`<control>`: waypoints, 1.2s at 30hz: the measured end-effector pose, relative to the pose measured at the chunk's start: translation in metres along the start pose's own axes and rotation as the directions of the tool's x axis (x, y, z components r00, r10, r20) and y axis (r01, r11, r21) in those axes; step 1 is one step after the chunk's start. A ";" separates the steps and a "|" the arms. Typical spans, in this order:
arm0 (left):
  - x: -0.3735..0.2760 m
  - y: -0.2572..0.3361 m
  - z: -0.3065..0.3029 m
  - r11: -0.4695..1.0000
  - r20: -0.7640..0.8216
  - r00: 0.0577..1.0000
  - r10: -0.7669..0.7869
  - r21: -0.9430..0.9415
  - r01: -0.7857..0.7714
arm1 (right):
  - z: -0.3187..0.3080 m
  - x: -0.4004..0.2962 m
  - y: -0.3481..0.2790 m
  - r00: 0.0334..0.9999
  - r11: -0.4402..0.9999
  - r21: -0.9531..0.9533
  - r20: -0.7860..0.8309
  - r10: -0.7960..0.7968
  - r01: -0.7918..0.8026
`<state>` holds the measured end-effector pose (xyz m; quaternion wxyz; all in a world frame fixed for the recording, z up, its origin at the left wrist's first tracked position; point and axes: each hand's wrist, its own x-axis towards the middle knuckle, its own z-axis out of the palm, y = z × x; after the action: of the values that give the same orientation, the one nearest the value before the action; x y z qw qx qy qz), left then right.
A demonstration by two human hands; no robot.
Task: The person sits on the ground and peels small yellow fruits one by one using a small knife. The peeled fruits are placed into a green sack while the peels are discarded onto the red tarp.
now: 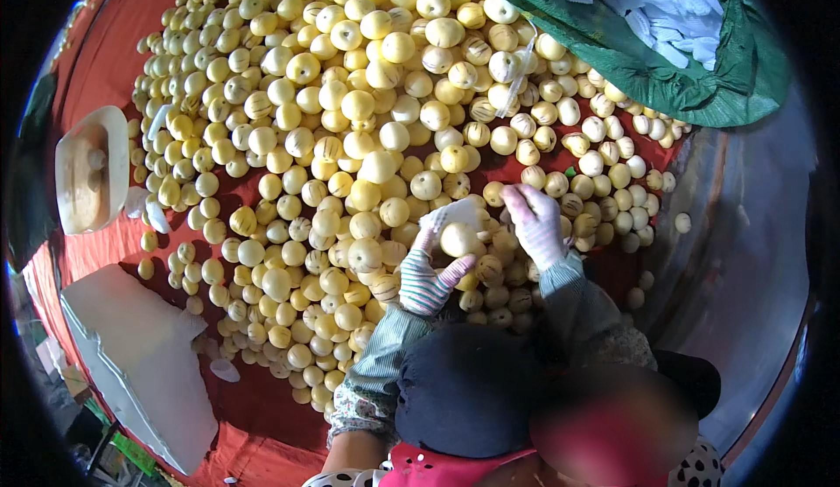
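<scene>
My left hand (430, 280), in a striped fingerless glove, holds a pale yellow pepino melon (459, 239) between thumb and fingers, with a white foam net (455, 214) against its far side. To the right of it, my right hand (535, 224), in a similar glove, has its fingers bent close together beside another yellow pepino melon (493, 193). Whether those fingers grip anything is unclear. Beneath and around both hands lies a large heap of pepino melons (364, 255), many with dark purple stripes.
A green sack (741, 86) full of white foam nets (663, 1) lies at upper right. On the left are a white plastic container (123, 159) and a broken white foam sheet (138, 356). Red cloth (256, 444) shows under the heap. A dark blue cap (469, 388) fills the lower middle.
</scene>
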<state>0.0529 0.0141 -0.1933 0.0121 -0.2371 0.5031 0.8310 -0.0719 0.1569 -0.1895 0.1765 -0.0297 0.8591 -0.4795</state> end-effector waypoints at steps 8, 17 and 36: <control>-0.006 0.008 -0.016 0.997 -0.295 0.953 0.074 -0.006 -0.080 | 0.037 0.115 -0.006 0.896 0.105 -0.921 0.389 0.216 0.374; -0.008 0.016 -0.027 0.840 -0.260 0.912 -0.319 -0.522 0.145 | 0.003 0.094 0.007 0.907 0.992 0.016 0.403 -0.121 0.125; 0.028 0.016 0.024 0.955 0.044 0.995 0.089 -0.286 -0.073 | 0.012 -0.014 0.037 0.972 0.995 0.099 0.237 0.008 -0.033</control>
<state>0.0150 0.0208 -0.1822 -0.0421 -0.1919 0.3872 0.9008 -0.0503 0.1706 -0.2222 0.2835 -0.0685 0.8066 -0.5140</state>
